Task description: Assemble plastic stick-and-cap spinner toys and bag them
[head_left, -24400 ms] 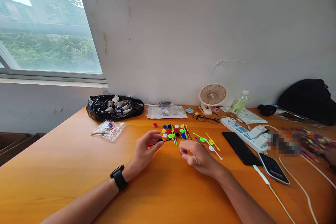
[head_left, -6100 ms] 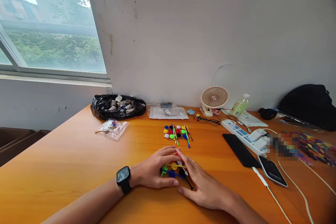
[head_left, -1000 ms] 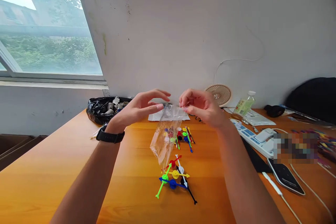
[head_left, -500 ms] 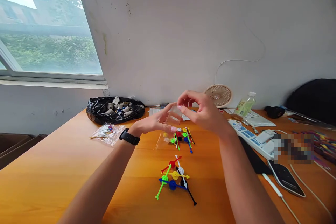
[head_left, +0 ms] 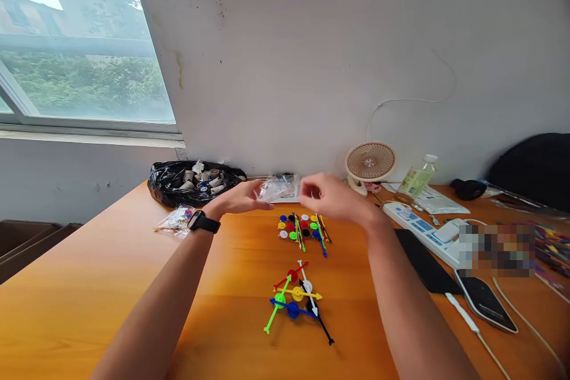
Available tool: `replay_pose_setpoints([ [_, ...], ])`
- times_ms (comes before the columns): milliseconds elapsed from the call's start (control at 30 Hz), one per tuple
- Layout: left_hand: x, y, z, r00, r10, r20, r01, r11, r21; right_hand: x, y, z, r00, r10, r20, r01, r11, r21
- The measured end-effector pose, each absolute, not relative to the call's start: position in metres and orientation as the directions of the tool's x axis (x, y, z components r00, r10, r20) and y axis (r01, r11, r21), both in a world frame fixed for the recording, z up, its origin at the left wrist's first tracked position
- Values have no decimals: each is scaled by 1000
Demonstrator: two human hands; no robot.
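Clear plastic is what the left hand (head_left: 243, 197) has hold of: a small empty bag (head_left: 276, 187), pinched at one end between thumb and fingers and carried flat above the far side of the bench (head_left: 111, 285), near the wall. The right hand (head_left: 332, 198) hovers just beside it, fingers loosely curled and blurred; it seems to grip nothing, though I cannot tell for sure. Below them lie coloured discs and sticks (head_left: 303, 228) in a tidy cluster, kept apart from a nearer bunch of assembled spinners (head_left: 296, 300) lying crossed over each other, likely a finished pile. A filled packet (head_left: 176, 219) rests left of the wrist watch (head_left: 203, 222).
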State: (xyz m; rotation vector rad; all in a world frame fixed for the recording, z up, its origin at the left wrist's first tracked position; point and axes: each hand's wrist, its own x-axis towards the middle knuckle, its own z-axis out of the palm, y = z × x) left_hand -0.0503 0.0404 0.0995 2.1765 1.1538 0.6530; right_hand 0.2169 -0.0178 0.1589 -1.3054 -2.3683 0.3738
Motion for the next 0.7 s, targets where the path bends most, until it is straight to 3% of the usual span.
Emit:
replay_pose_setpoints([
  [33, -55, 44, 97, 487, 860, 152, 602, -457, 655, 214, -13, 150, -554, 832, 21, 752, 512, -416],
  [100, -64, 48, 94, 477, 865, 156, 643, -464, 609, 205, -2, 130, -622, 680, -388, 781, 502, -371],
  [167, -70, 51, 93, 481, 863, 156, 653, -471, 593, 196, 9, 109, -597, 503, -624, 789, 506, -348],
  [367, -78, 52, 93, 524, 841, 136, 607, -480, 633, 184, 28, 77, -564, 375, -736, 790, 503, -349],
  [700, -73, 51, 92, 574, 814, 85, 530, -449, 719, 184, 28, 73, -596, 380, -708, 772, 515, -373],
])
